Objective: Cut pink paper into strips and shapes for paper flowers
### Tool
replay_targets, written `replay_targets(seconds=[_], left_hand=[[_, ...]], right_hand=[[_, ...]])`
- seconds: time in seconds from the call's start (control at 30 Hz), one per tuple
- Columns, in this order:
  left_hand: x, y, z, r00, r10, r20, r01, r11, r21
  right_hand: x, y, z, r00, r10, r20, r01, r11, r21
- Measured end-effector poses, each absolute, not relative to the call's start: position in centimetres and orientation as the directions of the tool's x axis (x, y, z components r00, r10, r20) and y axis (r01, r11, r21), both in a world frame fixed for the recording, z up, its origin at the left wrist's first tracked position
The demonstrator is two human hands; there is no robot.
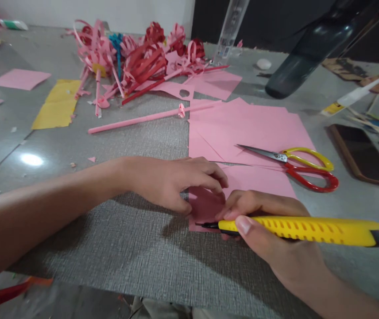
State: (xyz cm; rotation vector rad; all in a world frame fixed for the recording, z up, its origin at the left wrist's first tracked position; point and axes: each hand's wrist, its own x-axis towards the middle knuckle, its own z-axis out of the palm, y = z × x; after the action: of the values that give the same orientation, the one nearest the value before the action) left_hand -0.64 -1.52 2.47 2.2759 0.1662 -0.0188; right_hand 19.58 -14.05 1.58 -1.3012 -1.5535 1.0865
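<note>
A yellow box cutter (312, 229) is gripped in my right hand (269, 230), its dark blade pointing left. The blade's tip lies over the near left part of a pink paper sheet (256, 179). My left hand (183, 181) rests at that sheet's left side, fingers arched and thumb apart, holding nothing; its fingertips come down on the paper close to my right hand. Just beyond, more pink sheets (252, 122) lie overlapped, and scissors (280, 157) with one yellow and one red handle rest across them.
A grey textured mat (119, 248) lies underneath. Pink and red paper flowers (146, 57) are heaped behind, near a rolled pink paper stick (133, 123) and yellow paper (56, 104). At right are a dark bottle (305, 57), a glue bottle (352, 96) and a phone (362, 153).
</note>
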Motion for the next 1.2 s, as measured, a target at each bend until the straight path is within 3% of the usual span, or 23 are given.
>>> replay_targets(seconds=[0.63,1.2], left_hand=[[-0.64,-1.54,2.46,0.990,0.132,-0.053,0.125,-0.634,0.763],[-0.59,-1.62,2.39,0.989,0.143,-0.044,0.126,-0.634,0.763]], right_hand=[[20.09,-14.53,1.47,-0.147,0.988,0.043,0.297,0.085,-0.951],[19.90,-14.21,1.34,-0.128,0.983,0.134,0.311,0.167,-0.936]])
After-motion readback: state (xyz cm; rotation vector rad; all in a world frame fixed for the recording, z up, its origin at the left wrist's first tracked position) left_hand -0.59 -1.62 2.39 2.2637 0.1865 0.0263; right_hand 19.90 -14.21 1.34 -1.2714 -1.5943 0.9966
